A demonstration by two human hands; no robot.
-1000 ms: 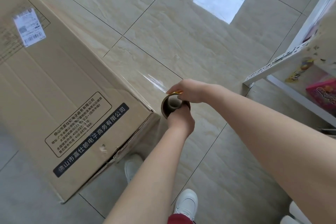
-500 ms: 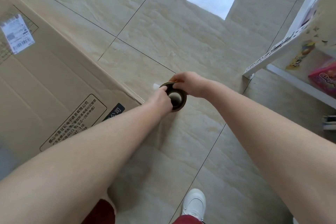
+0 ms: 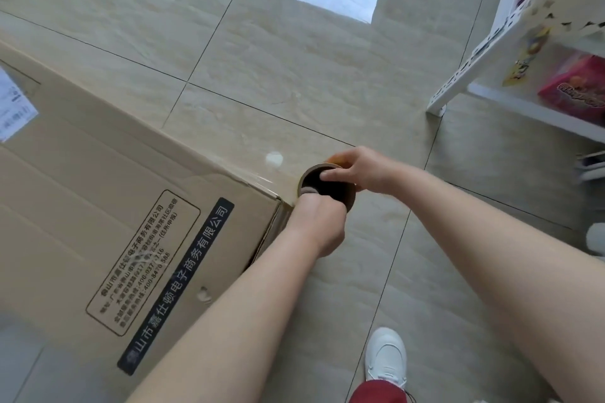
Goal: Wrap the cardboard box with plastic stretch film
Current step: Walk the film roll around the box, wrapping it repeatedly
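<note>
1. The cardboard box (image 3: 108, 206) lies on the floor (image 3: 262, 52), its corner just left of both hands.
2. The left hand (image 3: 319, 226) and right hand (image 3: 363, 170) are closed on the film roll (image 3: 327, 185); fingers enter its core.
3. The film looks thin, clingy and stretchy; it seems to run along the box's edge. Hold the stiff core, not the film.

cardboard box (image 3: 98, 206) cut off at left edge, white label (image 3: 13, 108) blurred, film roll (image 3: 327, 186) mostly hidden by hands
</note>
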